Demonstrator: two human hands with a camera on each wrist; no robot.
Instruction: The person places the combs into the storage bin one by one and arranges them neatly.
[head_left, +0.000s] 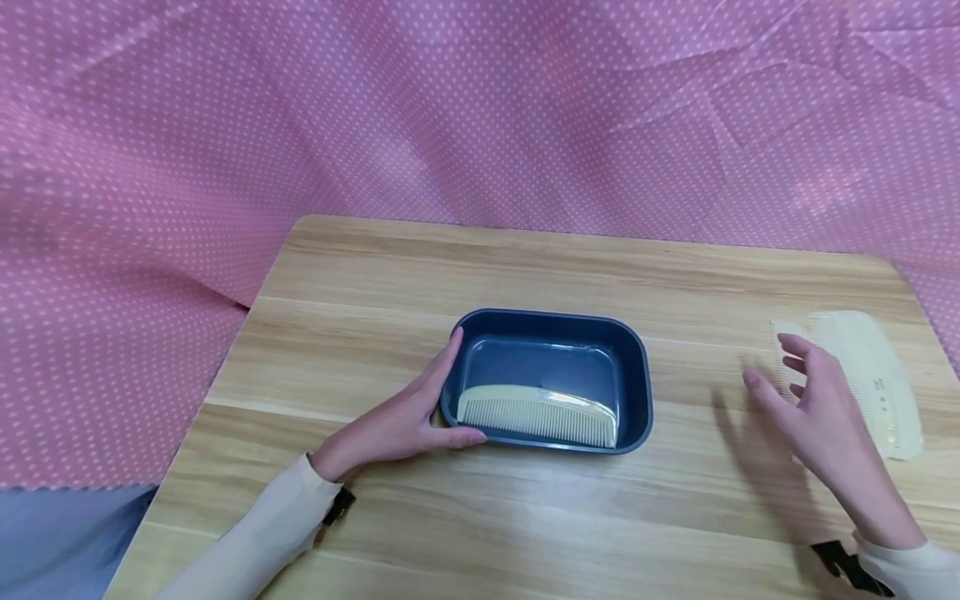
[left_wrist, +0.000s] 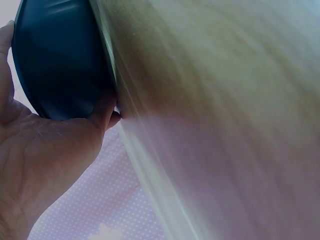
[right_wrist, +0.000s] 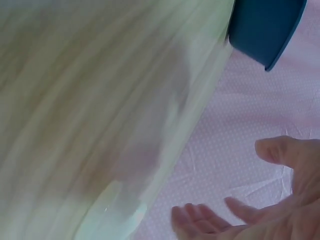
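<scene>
A dark blue rectangular tray [head_left: 540,357] stands mid-table with a cream comb [head_left: 538,413] lying along its near side, teeth toward me. My left hand [head_left: 401,425] holds the tray's left end, thumb at the near rim and fingers along the left side. In the left wrist view, that hand cups the tray's outer wall [left_wrist: 60,65]. Over at the right, my right hand [head_left: 821,408] hovers with fingers loosely bent and nothing held. Pale combs [head_left: 873,375] lie on the table beneath and beside it, partly hidden by the hand; their exact number is unclear.
A wood-grain table [head_left: 405,258] with rounded far corners carries everything. Pink polka-dot cloth [head_left: 465,108] hangs behind it and on the left. Blue-grey fabric [head_left: 67,533] shows at the lower left.
</scene>
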